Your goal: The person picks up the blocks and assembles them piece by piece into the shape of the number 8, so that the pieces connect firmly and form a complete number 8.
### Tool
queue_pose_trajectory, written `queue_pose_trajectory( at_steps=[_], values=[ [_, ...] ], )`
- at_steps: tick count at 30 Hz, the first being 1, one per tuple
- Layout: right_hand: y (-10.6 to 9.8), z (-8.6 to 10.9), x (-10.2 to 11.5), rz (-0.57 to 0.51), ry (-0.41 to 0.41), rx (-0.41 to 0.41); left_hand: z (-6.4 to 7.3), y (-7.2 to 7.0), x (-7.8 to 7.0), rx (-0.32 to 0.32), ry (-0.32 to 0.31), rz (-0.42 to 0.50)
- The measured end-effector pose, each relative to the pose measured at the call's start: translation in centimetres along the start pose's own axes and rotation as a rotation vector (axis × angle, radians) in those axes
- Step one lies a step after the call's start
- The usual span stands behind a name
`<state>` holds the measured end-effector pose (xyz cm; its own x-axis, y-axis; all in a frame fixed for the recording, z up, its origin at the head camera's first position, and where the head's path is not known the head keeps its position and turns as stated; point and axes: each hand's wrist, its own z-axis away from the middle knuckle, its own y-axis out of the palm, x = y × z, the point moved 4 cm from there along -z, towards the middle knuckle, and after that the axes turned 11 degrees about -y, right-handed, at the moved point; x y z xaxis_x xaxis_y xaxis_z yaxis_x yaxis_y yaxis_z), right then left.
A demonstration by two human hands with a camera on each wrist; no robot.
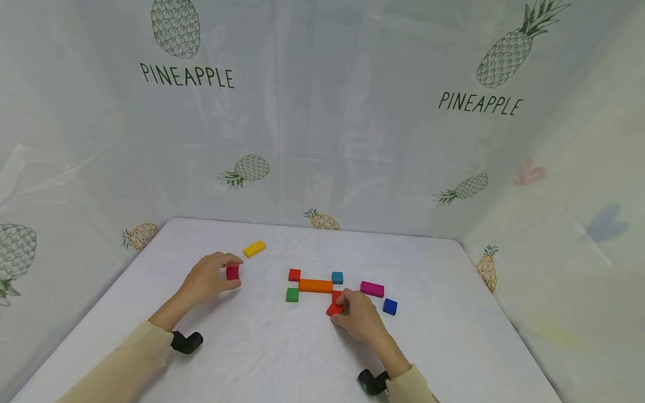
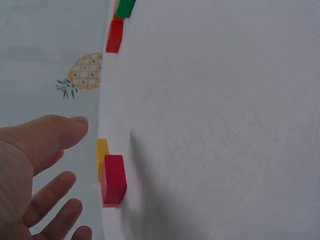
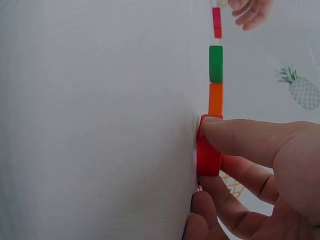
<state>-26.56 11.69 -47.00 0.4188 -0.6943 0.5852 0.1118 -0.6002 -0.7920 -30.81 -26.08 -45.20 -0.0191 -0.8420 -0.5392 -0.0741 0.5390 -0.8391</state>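
My left hand (image 1: 209,278) is around a crimson block (image 2: 115,179), thumb and fingers apart with a gap to it in the left wrist view. That block stands on a lighter red piece (image 2: 111,204). Thumb and fingers of my right hand (image 1: 360,316) pinch a red block (image 3: 208,156) at the table surface. Touching it is another red block (image 1: 337,295), partly covered by the fingertips. This one adjoins the right end of a long orange block (image 1: 316,286). A small red block (image 1: 294,275) and a green block (image 1: 292,295) are by the orange block's left end.
A teal block (image 1: 337,277) sits behind the orange block's right end. Right of my right hand lie a magenta block (image 1: 372,289) and a blue cube (image 1: 390,306). A yellow block (image 1: 254,249) lies beyond my left hand. Pineapple-printed curtains (image 1: 322,112) border the white table (image 1: 242,358).
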Motion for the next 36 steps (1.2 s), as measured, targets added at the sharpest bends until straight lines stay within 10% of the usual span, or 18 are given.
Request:
queue_pose_trajectory(
  at_steps=[36],
  values=[
    [-0.1,0.1,0.3,-0.021,0.022,-0.006,-0.1,0.8,2.8,0.007,-0.016,-0.027]
  ],
)
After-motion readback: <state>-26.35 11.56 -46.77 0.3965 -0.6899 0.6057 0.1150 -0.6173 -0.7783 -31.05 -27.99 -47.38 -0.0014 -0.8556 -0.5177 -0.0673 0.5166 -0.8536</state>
